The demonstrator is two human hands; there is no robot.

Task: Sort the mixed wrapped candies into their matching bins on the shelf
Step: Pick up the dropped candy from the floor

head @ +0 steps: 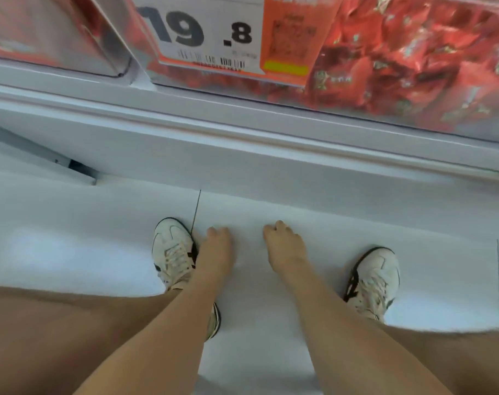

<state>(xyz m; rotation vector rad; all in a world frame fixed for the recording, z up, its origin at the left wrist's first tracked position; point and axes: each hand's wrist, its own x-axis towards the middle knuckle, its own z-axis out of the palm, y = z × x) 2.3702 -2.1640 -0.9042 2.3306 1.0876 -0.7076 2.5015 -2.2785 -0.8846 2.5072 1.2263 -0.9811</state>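
The white floor (71, 246) fills most of what I see below me, with thin dark seams running across it. Above it runs the white front edge of the shelf (214, 129). On the shelf, to my right, stands a clear bin (476, 128) heaped with red wrapped candies (399, 52), all inside the bin and well apart from my hands. A second bin (57, 32) sits beside it on my left; its contents are too blurred to tell. A price tag (211, 32) reading 19.8, white with an orange panel, leans on the front of the candy bin.

My bare forearms hang straight down. My white shoes with dark trim stand apart on the floor, the left shoe (173, 252) just beside my left hand (217, 246) and the right shoe (375, 277) out past my right hand (284, 246). On both hands my fingers (214, 231) curl loosely inward and hold nothing.
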